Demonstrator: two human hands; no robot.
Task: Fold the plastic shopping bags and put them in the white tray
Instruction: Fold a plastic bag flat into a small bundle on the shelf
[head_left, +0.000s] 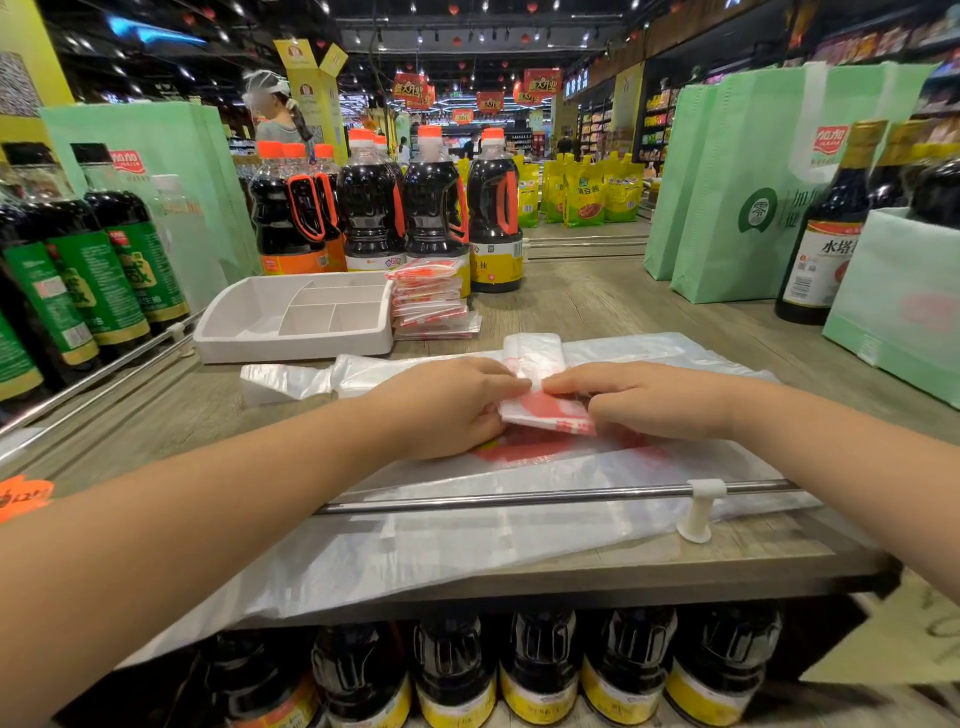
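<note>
Pinching edges of folded bag (543, 413), left grip (447, 410) and right grip (647, 400); white tray (291, 347) well apart.

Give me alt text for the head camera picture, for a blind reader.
The left hand and right hand pinch a folded bag on a flat bag spread over a wooden shelf. Behind, left, sits a white tray, a stack of folded bags beside it.

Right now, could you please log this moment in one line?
left hand, right hand: pinching folded bag | folded stack: beside white tray
</note>
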